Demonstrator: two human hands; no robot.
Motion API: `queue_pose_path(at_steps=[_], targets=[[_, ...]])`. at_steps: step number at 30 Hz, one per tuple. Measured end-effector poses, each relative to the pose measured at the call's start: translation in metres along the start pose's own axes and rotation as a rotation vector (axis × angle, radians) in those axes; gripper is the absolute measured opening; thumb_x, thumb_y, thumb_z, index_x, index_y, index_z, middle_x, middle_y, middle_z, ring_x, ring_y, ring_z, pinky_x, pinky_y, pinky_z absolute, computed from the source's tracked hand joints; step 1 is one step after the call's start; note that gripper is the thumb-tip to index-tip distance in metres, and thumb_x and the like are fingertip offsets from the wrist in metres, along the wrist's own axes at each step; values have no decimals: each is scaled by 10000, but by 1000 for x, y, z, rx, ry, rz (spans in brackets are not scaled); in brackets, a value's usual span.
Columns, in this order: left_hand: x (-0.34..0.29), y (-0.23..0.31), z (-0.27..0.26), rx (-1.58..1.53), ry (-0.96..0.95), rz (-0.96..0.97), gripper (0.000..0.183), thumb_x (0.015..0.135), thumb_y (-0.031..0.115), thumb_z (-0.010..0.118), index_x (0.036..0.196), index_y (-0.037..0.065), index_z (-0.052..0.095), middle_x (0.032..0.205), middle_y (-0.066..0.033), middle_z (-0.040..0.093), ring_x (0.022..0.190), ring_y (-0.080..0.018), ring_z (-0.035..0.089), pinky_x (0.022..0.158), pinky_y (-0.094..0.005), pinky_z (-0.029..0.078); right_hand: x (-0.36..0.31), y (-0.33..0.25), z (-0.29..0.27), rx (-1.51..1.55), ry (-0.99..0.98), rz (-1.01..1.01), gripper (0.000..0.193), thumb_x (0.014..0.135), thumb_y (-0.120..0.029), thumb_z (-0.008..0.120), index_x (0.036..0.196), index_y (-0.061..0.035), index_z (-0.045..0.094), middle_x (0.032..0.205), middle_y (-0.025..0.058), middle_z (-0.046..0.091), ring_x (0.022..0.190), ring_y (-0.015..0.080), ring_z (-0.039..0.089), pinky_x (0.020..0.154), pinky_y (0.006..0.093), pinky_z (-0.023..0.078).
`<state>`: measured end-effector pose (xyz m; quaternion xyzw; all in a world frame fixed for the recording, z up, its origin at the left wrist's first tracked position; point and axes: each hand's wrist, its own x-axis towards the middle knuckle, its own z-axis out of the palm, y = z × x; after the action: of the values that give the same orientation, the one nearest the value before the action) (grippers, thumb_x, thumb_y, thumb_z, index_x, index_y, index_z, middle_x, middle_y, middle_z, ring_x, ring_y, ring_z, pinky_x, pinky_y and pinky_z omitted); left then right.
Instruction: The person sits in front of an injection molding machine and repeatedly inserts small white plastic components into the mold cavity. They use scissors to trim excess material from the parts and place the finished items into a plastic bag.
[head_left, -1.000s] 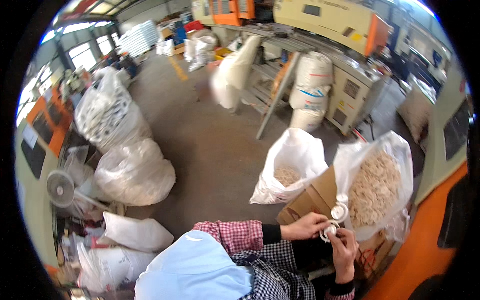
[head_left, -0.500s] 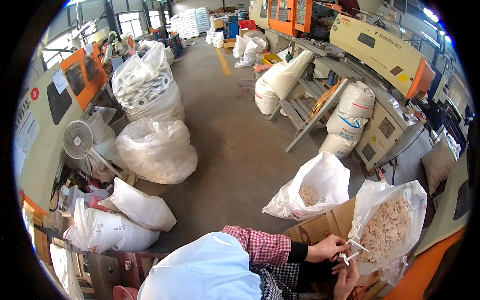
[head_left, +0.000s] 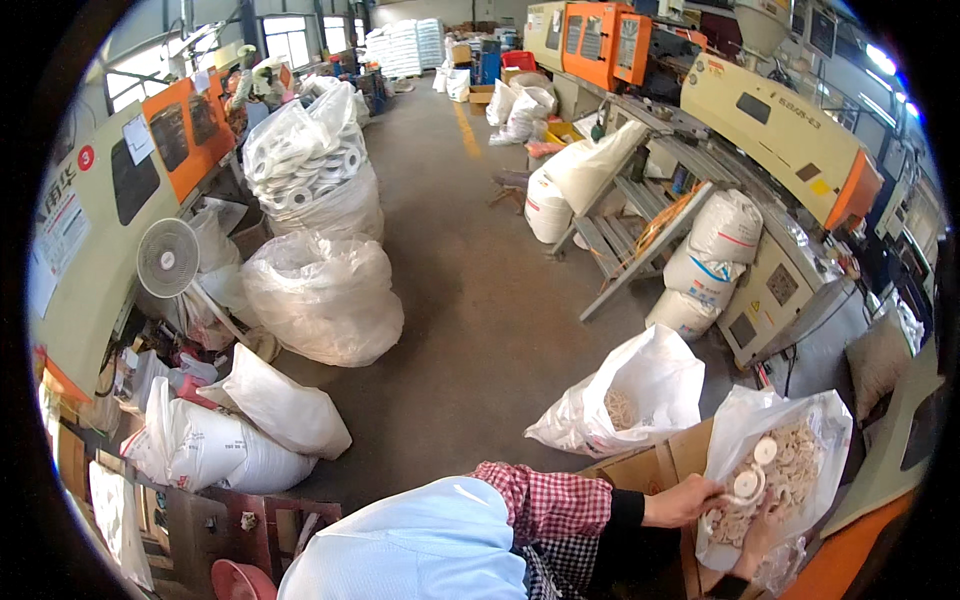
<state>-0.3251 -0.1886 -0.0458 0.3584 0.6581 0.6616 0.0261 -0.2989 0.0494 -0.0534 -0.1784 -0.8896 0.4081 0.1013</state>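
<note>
My left hand (head_left: 683,502) reaches in from the lower right in a red checked sleeve with a dark cuff. Its fingers are pinched on a cream plastic moulding (head_left: 748,484) with round discs, held over an open white sack (head_left: 720,425). Inside that sack lies a heap of small cream plastic parts (head_left: 795,455). My right hand (head_left: 762,535) is over the near part of the heap, just below the moulding. It is smeared by motion, and its fingers cannot be made out.
A cardboard box (head_left: 650,458) stands beside the sack. Another open white sack (head_left: 655,385) holds more parts. Full sacks (head_left: 250,430) and a clear bag (head_left: 320,300) line the left. Metal steps (head_left: 635,235) and stacked sacks (head_left: 710,260) stand right; a pink basin (head_left: 240,580) sits lower left.
Both hands have moved right, from the sack's near-left edge to over the heap. The moulding has gone with my left hand, its discs now facing up. The view has shifted slightly.
</note>
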Motion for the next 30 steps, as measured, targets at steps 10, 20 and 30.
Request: queue_pose_path(at_steps=[10, 20, 30], targets=[[-22, -10, -27, -137, -447, -34, 192, 857, 158, 557, 814, -29, 573, 664, -137, 572, 606, -182, 552, 561, -303, 436, -85, -79, -15, -143, -146, -571, 320, 880, -86, 492, 1196, -40, 497, 1140, 143, 549, 978, 192, 551, 831, 256, 446], [-48, 19, -17, -1069, -255, -988, 482, 910, 480, 395, 1009, 27, 525, 824, -100, 587, 552, -92, 424, 485, -205, 353, -108, -100, 31, -144, 185, -860, 246, 727, 38, 555, 967, 29, 612, 1058, 198, 590, 863, 282, 629, 722, 335, 518], [-39, 14, -15, -542, -47, -477, 173, 890, 172, 551, 823, 12, 543, 707, -72, 604, 538, -97, 550, 452, -202, 418, -133, -75, 26, 791, -58, 159, 181, 874, -71, 487, 1037, -31, 553, 750, 137, 619, 444, 165, 554, 398, 243, 418]])
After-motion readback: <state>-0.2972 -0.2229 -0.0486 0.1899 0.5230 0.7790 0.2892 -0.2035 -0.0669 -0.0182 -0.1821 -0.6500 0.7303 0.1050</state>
